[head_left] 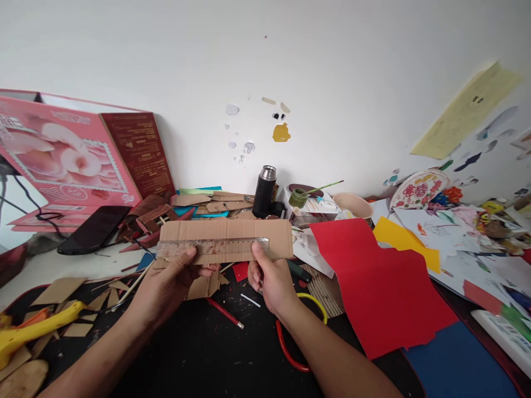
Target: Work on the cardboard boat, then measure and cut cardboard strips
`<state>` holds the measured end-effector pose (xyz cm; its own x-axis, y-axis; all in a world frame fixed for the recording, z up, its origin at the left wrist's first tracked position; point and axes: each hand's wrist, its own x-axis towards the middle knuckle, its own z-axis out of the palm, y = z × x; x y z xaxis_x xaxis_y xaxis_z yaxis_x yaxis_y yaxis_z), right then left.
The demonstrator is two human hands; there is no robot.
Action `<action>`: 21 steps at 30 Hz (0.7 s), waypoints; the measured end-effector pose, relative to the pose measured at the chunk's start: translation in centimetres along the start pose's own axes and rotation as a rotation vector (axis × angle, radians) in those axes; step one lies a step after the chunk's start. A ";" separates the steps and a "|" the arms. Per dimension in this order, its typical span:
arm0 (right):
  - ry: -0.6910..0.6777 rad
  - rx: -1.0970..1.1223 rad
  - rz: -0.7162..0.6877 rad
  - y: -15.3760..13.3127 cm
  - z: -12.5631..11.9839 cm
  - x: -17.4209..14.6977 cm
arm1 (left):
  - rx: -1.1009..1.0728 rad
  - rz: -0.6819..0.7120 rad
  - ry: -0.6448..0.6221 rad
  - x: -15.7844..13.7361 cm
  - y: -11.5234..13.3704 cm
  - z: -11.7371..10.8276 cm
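Both hands hold a cardboard strip (226, 239) up over the black desk (199, 348) — a clear ruler (213, 245) laid along it. Left hand (174, 282) fingers closed, thumb pinning ruler's left end; right hand (271, 284) likewise pinches the right part — red pencil (225, 313) lies below.

Legible text: very little can be made out.

- Round paper fan (420, 189), right rear: a red double-happiness sign (囍) is printed at its centre.
- Dark red panel (139, 152) of the pink box (62, 152): lines of small print are carried, too small to be read.
- Clear ruler (213, 246): graduation marks are borne, but no numbers can be read.
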<state>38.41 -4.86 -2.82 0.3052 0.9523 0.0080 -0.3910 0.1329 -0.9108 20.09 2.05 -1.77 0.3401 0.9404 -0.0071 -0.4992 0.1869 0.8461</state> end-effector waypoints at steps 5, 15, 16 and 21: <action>-0.003 0.003 -0.002 0.1 0.0 0.0 | -0.013 -0.006 0.023 0.0 0.0 0.0; 0.014 -0.036 0.019 -0.3 0.0 -0.3 | -0.007 0.011 -0.015 -0.1 -0.2 -0.1; 0.011 -0.035 0.014 -0.3 0.0 -0.3 | -0.010 0.009 -0.014 -0.1 -0.3 -0.2; -0.032 -0.040 0.000 -0.6 0.0 -0.4 | -0.023 0.009 0.000 -0.1 -0.5 -0.2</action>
<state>38.55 -5.35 -2.24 0.2765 0.9608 0.0205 -0.3559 0.1222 -0.9265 20.12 1.88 -2.30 0.3352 0.9422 0.0004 -0.5205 0.1848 0.8336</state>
